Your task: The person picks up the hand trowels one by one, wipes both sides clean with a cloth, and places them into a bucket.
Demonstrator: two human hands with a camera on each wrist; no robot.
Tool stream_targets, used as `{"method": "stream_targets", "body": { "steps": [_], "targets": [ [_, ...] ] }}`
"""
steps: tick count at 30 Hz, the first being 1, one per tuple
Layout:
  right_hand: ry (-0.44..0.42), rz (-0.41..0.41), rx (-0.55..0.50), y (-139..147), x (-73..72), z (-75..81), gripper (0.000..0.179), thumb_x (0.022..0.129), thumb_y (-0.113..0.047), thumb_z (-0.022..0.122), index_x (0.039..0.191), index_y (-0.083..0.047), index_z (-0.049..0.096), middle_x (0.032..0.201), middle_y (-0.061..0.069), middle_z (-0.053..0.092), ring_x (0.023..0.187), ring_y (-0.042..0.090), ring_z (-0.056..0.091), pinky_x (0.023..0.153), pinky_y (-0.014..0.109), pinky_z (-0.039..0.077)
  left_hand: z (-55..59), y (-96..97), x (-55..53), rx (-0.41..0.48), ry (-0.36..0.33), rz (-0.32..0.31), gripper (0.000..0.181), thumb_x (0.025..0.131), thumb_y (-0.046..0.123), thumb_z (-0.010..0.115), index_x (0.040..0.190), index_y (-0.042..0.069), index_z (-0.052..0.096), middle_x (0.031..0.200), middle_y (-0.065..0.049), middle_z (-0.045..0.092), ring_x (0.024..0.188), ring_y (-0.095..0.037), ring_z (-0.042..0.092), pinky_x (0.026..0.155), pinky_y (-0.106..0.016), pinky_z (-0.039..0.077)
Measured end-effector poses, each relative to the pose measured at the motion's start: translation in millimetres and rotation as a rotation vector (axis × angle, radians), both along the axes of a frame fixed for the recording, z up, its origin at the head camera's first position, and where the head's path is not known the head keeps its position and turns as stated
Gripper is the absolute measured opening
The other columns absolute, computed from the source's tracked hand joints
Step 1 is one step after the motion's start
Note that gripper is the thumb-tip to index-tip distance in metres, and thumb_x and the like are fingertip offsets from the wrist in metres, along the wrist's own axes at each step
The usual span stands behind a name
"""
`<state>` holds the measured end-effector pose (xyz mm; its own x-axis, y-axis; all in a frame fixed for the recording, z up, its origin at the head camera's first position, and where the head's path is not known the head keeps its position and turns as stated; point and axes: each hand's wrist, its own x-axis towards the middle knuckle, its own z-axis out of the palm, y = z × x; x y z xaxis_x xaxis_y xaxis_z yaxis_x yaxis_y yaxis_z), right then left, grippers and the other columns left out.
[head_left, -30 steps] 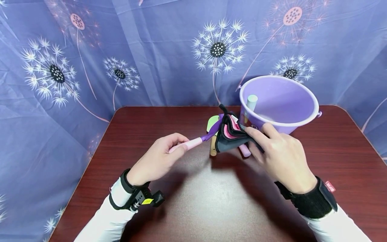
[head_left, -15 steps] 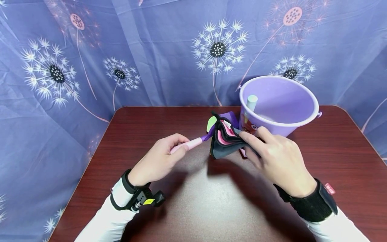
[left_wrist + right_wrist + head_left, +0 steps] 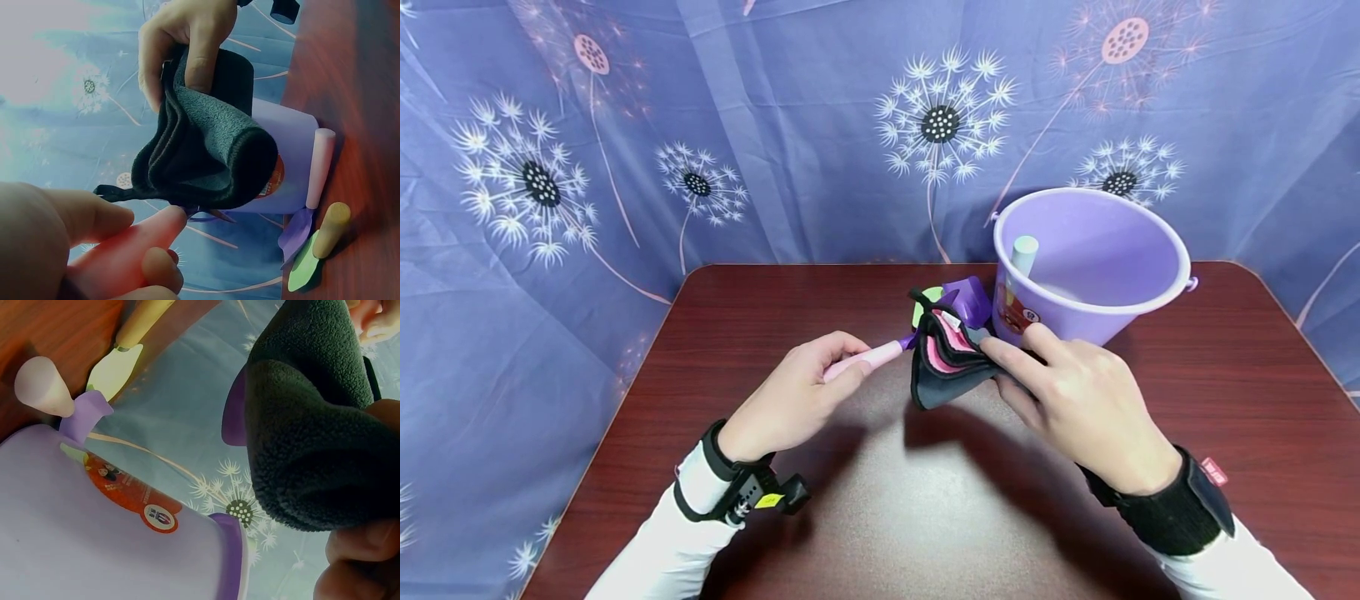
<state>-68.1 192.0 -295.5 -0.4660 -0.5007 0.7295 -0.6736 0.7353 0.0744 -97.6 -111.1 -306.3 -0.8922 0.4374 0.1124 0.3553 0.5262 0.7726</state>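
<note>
My left hand [image 3: 793, 400] grips the pink handle of a garden trowel [image 3: 872, 358], held out toward the right. Its purple head is mostly behind the cloth, with a rounded purple part showing in the right wrist view. From the other side, my right hand [image 3: 1093, 408] pinches a folded cloth [image 3: 955, 375], dark grey with pink inner folds, black edging and a hanging loop. The cloth lies against the trowel's head close to the handle. In the left wrist view the cloth [image 3: 212, 125] hangs from the right hand's fingers [image 3: 201, 59], its loop near my left thumb.
A light purple bucket [image 3: 1075, 321] stands at the back right, a pale green handle [image 3: 1025, 254] rising inside it. Beside it on the table lie a purple trowel [image 3: 968, 302] with a pink handle [image 3: 321, 165] and a light green trowel [image 3: 304, 265] with a wooden handle.
My right hand and the cloth have moved left and toward me along the trowel, from its head toward the handle. More of the purple trowel on the table shows. My left hand stays almost still.
</note>
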Motion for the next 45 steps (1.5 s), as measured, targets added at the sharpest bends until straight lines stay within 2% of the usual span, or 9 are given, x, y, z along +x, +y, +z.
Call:
{"method": "stream_targets", "body": {
  "steps": [5, 11, 19, 24, 27, 35, 45],
  "targets": [
    [-0.003, 0.030, 0.017, -2, 1.1, 1.2, 0.028, 0.089, -0.021, 0.056, 0.110, -0.010, 0.073, 0.078, 0.001, 0.046, 0.050, 0.014, 0.026, 0.040, 0.033, 0.028, 0.5, -0.3, -0.8, -0.002, 0.011, -0.001, 0.017, 0.098, 0.035, 0.062, 0.109, 0.022, 0.066, 0.081, 0.002, 0.058, 0.072, -0.015, 0.052, 0.061, -0.032, 0.043],
    [0.005, 0.051, 0.029, -3, 0.7, 2.8, 0.027, 0.091, -0.020, 0.055, 0.110, -0.011, 0.072, 0.079, 0.002, 0.047, 0.050, 0.013, 0.026, 0.041, 0.031, 0.027, 2.9, -1.4, -0.6, 0.019, -0.027, 0.002, 0.022, 0.095, 0.034, 0.067, 0.113, 0.021, 0.065, 0.077, -0.002, 0.055, 0.063, -0.017, 0.050, 0.054, -0.031, 0.041],
    [-0.008, 0.055, 0.034, 0, -1.9, 2.2, 0.028, 0.089, -0.020, 0.059, 0.111, -0.010, 0.073, 0.080, 0.002, 0.048, 0.051, 0.013, 0.027, 0.042, 0.032, 0.029, 4.5, -3.4, -0.8, 0.040, -0.028, 0.028, 0.020, 0.096, 0.040, 0.065, 0.110, 0.027, 0.067, 0.080, 0.003, 0.060, 0.065, -0.014, 0.049, 0.055, -0.030, 0.040],
    [-0.002, 0.025, 0.036, 3, -4.3, 0.0, 0.030, 0.086, -0.020, 0.062, 0.113, -0.010, 0.072, 0.080, 0.003, 0.049, 0.049, 0.014, 0.028, 0.042, 0.033, 0.029, 7.2, -5.0, 0.6, 0.094, -0.037, 0.014, 0.018, 0.097, 0.043, 0.061, 0.105, 0.028, 0.067, 0.078, -0.002, 0.061, 0.060, -0.015, 0.047, 0.053, -0.029, 0.038],
    [-0.013, -0.002, 0.035, 7, -6.4, -4.1, 0.033, 0.086, -0.021, 0.063, 0.116, -0.011, 0.072, 0.080, 0.003, 0.049, 0.048, 0.017, 0.031, 0.042, 0.034, 0.030, 8.5, -5.5, 1.0, 0.097, -0.045, 0.014, 0.019, 0.098, 0.045, 0.060, 0.104, 0.029, 0.067, 0.076, -0.005, 0.061, 0.058, -0.016, 0.046, 0.052, -0.029, 0.037],
    [-0.022, -0.076, 0.006, 15, -11.9, -13.9, 0.037, 0.085, -0.021, 0.060, 0.118, -0.010, 0.071, 0.079, 0.004, 0.046, 0.047, 0.019, 0.032, 0.040, 0.038, 0.031, 11.5, -4.7, 1.2, 0.087, -0.064, 0.022, 0.025, 0.097, 0.050, 0.058, 0.099, 0.027, 0.068, 0.069, -0.005, 0.059, 0.052, -0.015, 0.040, 0.048, -0.029, 0.030],
    [-0.014, -0.137, -0.041, 15, -13.0, -10.4, 0.033, 0.085, -0.016, 0.056, 0.114, -0.009, 0.072, 0.074, 0.002, 0.041, 0.046, 0.012, 0.027, 0.037, 0.036, 0.027, 14.0, -6.3, 3.9, 0.105, -0.051, -0.010, 0.019, 0.098, 0.045, 0.059, 0.100, 0.027, 0.068, 0.069, 0.002, 0.059, 0.052, -0.017, 0.039, 0.046, -0.029, 0.029]
  ]
}}
